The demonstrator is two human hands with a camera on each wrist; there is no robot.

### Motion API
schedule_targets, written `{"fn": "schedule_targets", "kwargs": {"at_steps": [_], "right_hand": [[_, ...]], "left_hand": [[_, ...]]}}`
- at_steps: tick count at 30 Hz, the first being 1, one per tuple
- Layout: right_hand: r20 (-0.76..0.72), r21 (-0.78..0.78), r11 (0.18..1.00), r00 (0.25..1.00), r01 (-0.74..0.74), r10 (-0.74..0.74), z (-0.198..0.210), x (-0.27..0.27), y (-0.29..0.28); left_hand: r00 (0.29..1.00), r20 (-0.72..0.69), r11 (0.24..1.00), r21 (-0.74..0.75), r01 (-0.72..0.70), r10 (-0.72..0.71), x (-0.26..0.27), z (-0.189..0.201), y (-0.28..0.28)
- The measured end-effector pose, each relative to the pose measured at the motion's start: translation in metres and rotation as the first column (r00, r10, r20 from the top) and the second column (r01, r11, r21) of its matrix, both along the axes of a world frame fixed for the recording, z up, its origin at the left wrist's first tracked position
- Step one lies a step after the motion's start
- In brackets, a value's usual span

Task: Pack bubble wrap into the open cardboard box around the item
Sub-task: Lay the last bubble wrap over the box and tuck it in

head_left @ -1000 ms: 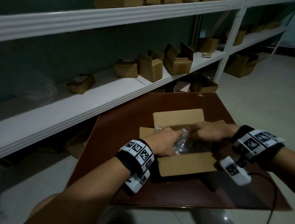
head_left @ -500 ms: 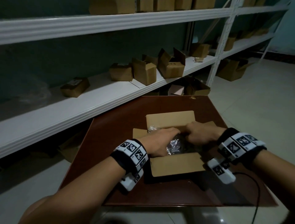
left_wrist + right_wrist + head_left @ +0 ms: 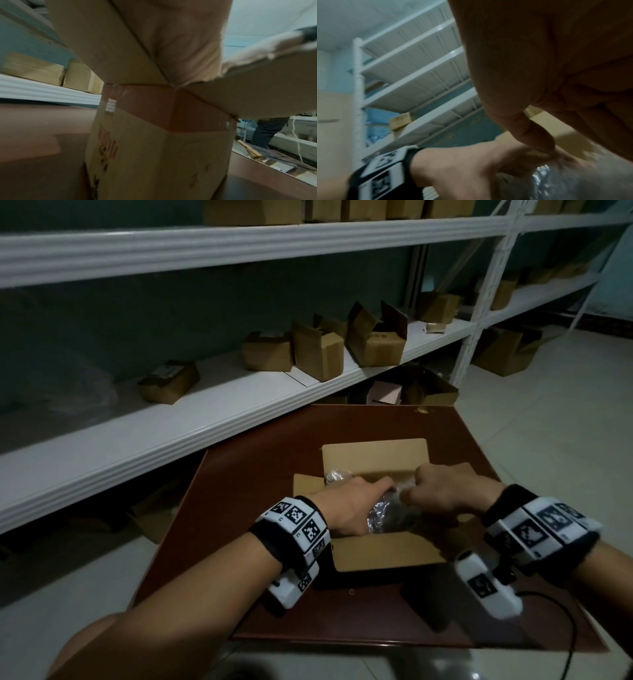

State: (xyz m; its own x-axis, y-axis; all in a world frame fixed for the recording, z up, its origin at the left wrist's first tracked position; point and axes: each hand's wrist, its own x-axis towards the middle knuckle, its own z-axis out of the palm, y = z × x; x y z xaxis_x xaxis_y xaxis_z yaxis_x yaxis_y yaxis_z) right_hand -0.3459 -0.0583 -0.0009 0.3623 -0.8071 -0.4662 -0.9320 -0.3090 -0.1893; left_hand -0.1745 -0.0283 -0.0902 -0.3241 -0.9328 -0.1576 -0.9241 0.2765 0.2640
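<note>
The open cardboard box (image 3: 376, 460) stands on the brown table (image 3: 260, 474) with its flaps spread. A crumpled wad of clear bubble wrap (image 3: 382, 513) fills its inside, and a bit of it (image 3: 337, 475) pokes up at the far left corner. My left hand (image 3: 383, 494) reaches in from the left and curls over the wrap. From the right, my right hand (image 3: 416, 491) pinches the same wrap (image 3: 565, 178) with curled fingers, its thumb (image 3: 530, 132) meeting the left hand (image 3: 471, 162). What lies under the wrap is dark and hidden. The left wrist view shows only the box's outer corner (image 3: 154, 155).
White shelving (image 3: 239, 412) runs along the left and back, carrying several small cardboard boxes (image 3: 373, 340). More boxes (image 3: 428, 392) sit on the floor behind the table. A black cable (image 3: 561, 631) trails off the table's right near edge. Pale tiled floor (image 3: 548, 405) lies to the right.
Both hands have stayed on the bubble wrap and pushed it lower into the box, so less of it shows. The hands have drawn closer together, and my head has shifted a little.
</note>
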Motion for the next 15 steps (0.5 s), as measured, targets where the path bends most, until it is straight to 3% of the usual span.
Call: {"fn": "schedule_targets", "kwargs": {"at_steps": [5,10,15], "right_hand": [[0.089,0.159,0.983,0.991,0.087,-0.102,-0.019,0.000,-0.027],[0.091,0.214,0.972,0.989,0.098,-0.120,-0.019,-0.007,-0.030],[0.093,0.165,0.984,0.993,0.063,-0.079,-0.012,-0.005,-0.023]], "left_hand": [[1.000,0.029,1.000,-0.012,0.004,-0.004,-0.002,0.004,0.003],[1.000,0.025,1.000,0.017,-0.012,0.011,-0.004,0.006,0.004],[0.999,0.036,0.998,0.060,-0.022,0.020,-0.004,0.010,0.003]]}}
